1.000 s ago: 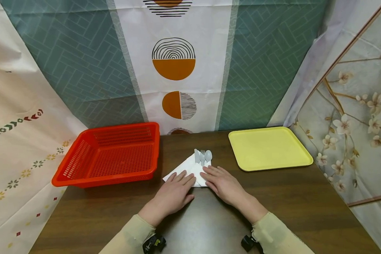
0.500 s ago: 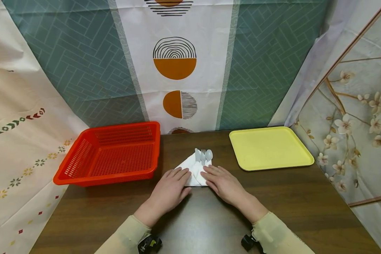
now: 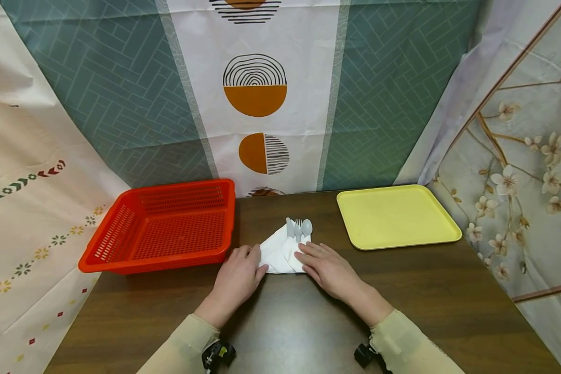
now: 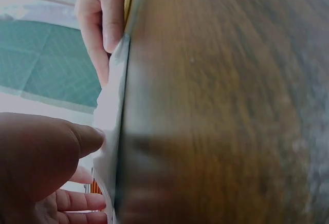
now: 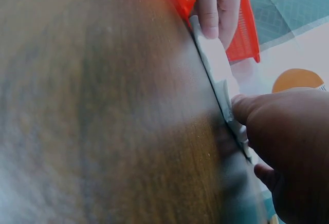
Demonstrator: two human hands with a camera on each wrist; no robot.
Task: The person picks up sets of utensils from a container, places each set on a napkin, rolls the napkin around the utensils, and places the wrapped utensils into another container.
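Observation:
A white paper napkin [image 3: 278,253] lies on the table, folded into a pointed shape with its left corner under my left hand. Out of its top edge stick a grey plastic knife [image 3: 290,228], fork [image 3: 298,228] and spoon [image 3: 307,227]; their lower parts are hidden. My left hand [image 3: 238,272] rests at that left corner with loosely bent fingers, and its thumb [image 4: 92,137] touches the napkin in the left wrist view. Flat over the napkin's right side, my right hand [image 3: 329,272] presses with fairly straight fingers.
A red plastic basket [image 3: 226,228] stands at the back left, close to my left hand. A yellow tray [image 3: 397,218] lies at the back right. Patterned cloth [image 3: 257,31] hangs behind the brown table [image 3: 299,327].
My left hand has slid left across the napkin to its left corner, uncovering the middle. My right hand has stayed in place on the right side.

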